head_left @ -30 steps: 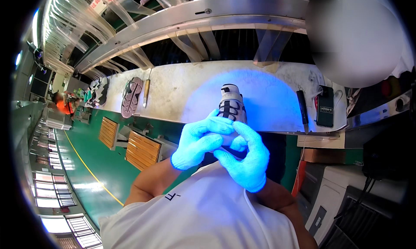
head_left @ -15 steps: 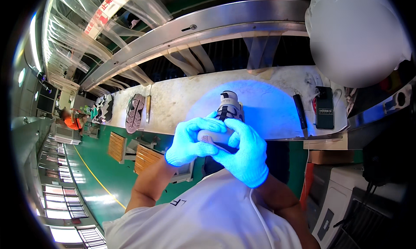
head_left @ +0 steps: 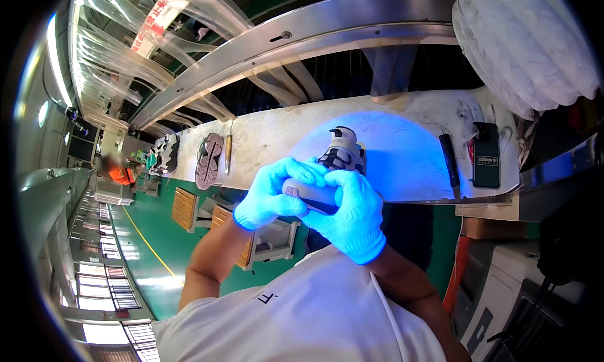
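A grey and white sneaker (head_left: 341, 152) with dark patches sits in a pool of blue light at the front edge of the workbench (head_left: 270, 129). Its rounded near end points toward me and its collar toward the far side. My left hand (head_left: 272, 189), in a knitted glove that glows blue, is closed around the left side of this near end. Gloved the same way, my right hand (head_left: 355, 218) grips the right side, fingers over the top and thumb below. The gloves hide the middle of the sneaker.
Left along the bench lie a wooden-handled tool (head_left: 228, 153), a shoe with its brown sole showing (head_left: 209, 160) and more shoes (head_left: 165, 154). On the right are a black-handled knife (head_left: 450, 164) and a phone (head_left: 486, 160). A metal rail (head_left: 302, 31) crosses behind; a white duct (head_left: 525, 47) hangs right.
The whole view has shifted slightly. My right fingers have drawn back from the sneaker's middle toward its near end, baring more dark patches. Both hands keep hold of it.
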### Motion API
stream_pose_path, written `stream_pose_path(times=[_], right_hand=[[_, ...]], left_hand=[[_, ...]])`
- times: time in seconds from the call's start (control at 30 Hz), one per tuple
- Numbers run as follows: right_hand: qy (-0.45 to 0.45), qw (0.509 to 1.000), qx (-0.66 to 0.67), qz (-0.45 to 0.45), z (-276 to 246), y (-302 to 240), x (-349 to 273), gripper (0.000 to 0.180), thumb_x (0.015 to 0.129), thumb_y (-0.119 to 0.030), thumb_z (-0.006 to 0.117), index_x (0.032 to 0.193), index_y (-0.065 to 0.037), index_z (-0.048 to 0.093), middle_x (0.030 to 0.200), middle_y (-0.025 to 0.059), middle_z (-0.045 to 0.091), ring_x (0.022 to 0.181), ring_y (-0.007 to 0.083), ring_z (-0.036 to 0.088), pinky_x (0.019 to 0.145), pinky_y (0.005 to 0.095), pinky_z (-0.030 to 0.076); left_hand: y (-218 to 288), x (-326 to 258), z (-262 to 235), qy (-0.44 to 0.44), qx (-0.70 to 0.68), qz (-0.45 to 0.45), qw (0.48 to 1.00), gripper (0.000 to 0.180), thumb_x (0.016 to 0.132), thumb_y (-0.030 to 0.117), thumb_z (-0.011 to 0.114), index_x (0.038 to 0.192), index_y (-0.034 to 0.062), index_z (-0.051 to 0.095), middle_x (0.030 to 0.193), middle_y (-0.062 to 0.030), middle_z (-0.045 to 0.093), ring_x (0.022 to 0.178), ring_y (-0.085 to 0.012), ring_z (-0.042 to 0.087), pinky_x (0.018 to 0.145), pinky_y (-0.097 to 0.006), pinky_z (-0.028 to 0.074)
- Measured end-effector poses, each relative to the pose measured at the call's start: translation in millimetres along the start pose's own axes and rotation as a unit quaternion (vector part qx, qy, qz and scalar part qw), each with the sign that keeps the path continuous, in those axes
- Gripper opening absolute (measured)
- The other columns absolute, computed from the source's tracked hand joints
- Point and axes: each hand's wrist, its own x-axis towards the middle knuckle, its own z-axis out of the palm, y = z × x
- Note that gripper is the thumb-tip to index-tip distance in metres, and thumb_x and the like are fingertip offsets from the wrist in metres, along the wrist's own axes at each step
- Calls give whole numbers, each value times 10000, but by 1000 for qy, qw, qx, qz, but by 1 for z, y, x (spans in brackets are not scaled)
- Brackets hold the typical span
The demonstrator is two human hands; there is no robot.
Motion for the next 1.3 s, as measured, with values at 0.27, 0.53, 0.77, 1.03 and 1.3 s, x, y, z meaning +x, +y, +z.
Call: stream_pose_path(times=[0.27, 0.53, 0.77, 1.03, 1.3], right_hand=[[26, 998, -15, -57, 18, 10, -3, 824, 668, -425, 1102, 1272, -88, 654, 1109, 138, 707, 982, 314, 738, 804, 469, 622], [21, 999, 31, -14, 15, 35, -33, 863, 708, -272, 1084, 1400, -84, 605, 1116, 102, 625, 935, 259, 669, 786, 422, 596], [20, 998, 36, -38, 26, 45, -23, 765, 702, -222, 1077, 1321, -85, 648, 1100, 99, 631, 928, 264, 671, 775, 420, 588], [-10, 999, 38, -36, 35, 44, -22, 730, 741, -286, 1043, 1301, -77, 624, 1077, 129, 622, 1010, 359, 633, 816, 501, 562], [31, 997, 61, -29, 44, 31, -32, 717, 738, -254, 1038, 1307, -96, 630, 1023, 96, 624, 923, 304, 640, 749, 457, 555]], left_hand=[[17, -3, 14, 56, 83, -17, 995, 456, 776, 97, 998, 1124, 60, 707, 1345, -164, 738, 1332, -285, 689, 1165, -462, 550], [5, -7, -7, 102, 28, -12, 994, 452, 721, 72, 968, 1072, 99, 683, 1196, -89, 754, 1414, -330, 647, 1270, -523, 448], [6, -2, -16, 84, 25, -9, 996, 468, 753, 127, 1004, 1111, 81, 706, 1265, -113, 756, 1370, -310, 669, 1251, -510, 468], [40, -5, -11, 31, 349, -57, 935, 610, 733, 184, 1054, 1246, 57, 749, 1533, -181, 655, 1350, -313, 685, 1159, -447, 552], [46, 10, -25, 13, 291, -129, 948, 656, 714, 211, 1072, 1266, 31, 766, 1549, -162, 660, 1371, -277, 674, 1191, -422, 526]])
